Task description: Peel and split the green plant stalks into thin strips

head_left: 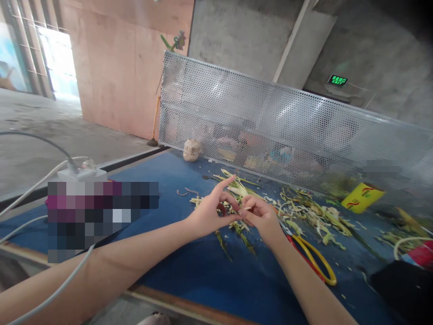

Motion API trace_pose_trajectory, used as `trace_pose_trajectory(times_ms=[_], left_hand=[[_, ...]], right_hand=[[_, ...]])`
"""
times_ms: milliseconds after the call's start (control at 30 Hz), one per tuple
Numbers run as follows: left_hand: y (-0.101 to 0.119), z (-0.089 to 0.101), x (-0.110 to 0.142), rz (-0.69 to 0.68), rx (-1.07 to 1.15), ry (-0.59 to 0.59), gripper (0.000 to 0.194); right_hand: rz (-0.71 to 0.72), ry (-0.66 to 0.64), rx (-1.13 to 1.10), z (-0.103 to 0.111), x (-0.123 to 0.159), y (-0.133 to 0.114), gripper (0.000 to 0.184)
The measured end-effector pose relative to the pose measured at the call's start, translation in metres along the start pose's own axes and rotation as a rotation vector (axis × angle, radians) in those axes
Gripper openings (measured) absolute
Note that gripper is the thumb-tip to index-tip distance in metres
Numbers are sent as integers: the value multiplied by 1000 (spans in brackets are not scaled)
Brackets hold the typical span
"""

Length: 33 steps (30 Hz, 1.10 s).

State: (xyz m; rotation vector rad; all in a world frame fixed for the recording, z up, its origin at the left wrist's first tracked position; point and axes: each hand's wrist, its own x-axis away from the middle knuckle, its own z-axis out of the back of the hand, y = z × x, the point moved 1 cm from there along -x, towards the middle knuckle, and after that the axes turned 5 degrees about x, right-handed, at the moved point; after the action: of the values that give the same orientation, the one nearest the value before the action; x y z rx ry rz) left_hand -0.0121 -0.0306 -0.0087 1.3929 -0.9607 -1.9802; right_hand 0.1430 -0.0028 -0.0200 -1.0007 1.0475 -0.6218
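My left hand [214,207] meets my right hand [265,219] fingertip to fingertip above the blue table. The left thumb and a finger are pinched together, while its index finger points up and away. My right fingers are closed too, and a small pale sliver [248,208] shows at their tips. What the left fingertips grip is too small to make out. Behind the hands lie pale husk-like strips [238,186]; just below them are thin green sprigs [245,237]. Beside my right forearm rests a pair of scissors or pliers with red and yellow handles [318,262].
Plant scraps [314,214] litter the blue table [203,280]. A perforated metal screen [237,117] runs along the back, with a pale lump [191,150] before it. Rightward are a yellow packet [363,197] and a black item [399,289]. White cables [72,289] cross the left side.
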Motion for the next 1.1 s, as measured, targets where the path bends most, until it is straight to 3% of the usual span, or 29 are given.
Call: trace_pose_trajectory(times_ms=[100,367,867,1000,1100], left_hand=[[0,-1,0,-3,11,20,79],[1,-3,2,-44,-25,27,84],[3,-3,3,-341,-549,-110,64],[2,-2,3,-312,-526,-132,66],[-1,0,3,-188,-414,-122,70]], right_hand=[[95,51,40,-1,0,-2,15],[135,119,-2,-1,1,-2,16],[214,129,-29,-7,0,-1,15],[160,153,-25,-5,0,0,18],[81,145,-12,0,-2,2,17]])
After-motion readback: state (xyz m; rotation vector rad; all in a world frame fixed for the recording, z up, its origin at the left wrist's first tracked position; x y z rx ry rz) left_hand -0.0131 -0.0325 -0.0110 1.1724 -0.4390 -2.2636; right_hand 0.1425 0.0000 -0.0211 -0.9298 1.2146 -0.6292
